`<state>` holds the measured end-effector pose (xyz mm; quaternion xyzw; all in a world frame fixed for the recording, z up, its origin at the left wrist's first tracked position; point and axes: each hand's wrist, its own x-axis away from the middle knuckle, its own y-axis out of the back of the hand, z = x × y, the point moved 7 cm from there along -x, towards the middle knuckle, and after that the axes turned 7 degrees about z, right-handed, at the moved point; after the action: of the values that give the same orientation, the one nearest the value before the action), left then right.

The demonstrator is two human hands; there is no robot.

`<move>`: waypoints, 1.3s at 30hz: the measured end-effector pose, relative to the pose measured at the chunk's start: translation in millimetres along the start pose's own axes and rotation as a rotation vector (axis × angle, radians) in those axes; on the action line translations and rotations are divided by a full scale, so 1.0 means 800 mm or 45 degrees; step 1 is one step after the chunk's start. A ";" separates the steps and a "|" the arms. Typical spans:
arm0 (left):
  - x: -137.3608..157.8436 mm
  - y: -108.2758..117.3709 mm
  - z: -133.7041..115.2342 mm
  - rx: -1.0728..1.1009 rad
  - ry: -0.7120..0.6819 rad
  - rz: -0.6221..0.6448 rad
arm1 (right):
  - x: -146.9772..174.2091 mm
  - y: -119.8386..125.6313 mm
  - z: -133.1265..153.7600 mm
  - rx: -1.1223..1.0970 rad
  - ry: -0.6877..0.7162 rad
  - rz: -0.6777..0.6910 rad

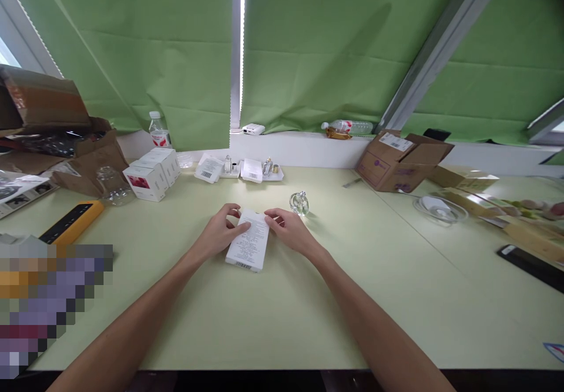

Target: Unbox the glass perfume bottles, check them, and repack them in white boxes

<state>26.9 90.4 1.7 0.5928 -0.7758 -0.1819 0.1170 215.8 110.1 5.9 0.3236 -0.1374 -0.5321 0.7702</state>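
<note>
A flat white box (249,248) with printed text and a barcode lies on the table in front of me, its printed face up. My left hand (221,230) is closed on its upper left side, thumb over the printed face. At the upper right corner, my right hand (285,227) pinches the box's edge with thumb and fingertips. Just beyond my right hand stands a round clear glass bottle (299,203), apart from it. The far end of the box is partly covered by my fingers.
Small bottles in white trays (275,176) and printed cards (209,168) line the back. White boxes (147,180), a glass jar (112,186) and a yellow power strip (74,221) stand left. An open cardboard box (388,166), a coiled white cable (440,210) and a black object (529,265) are right.
</note>
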 end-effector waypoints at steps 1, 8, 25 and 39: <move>0.000 0.002 -0.002 -0.004 -0.016 -0.027 | 0.000 0.001 0.003 -0.007 0.023 -0.005; 0.001 0.009 -0.005 -0.016 -0.040 -0.126 | 0.000 0.009 0.013 -0.060 0.089 -0.063; -0.004 0.034 0.011 -0.427 0.025 -0.307 | 0.004 0.001 0.016 0.093 0.158 -0.051; 0.001 0.002 -0.008 -0.926 -0.291 -0.118 | 0.029 0.113 -0.022 0.695 -0.415 -0.717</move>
<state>27.6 89.0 7.9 0.5230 -0.6411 -0.5151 0.2241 300.6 115.7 48.1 0.4523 -0.2994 -0.7101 0.4490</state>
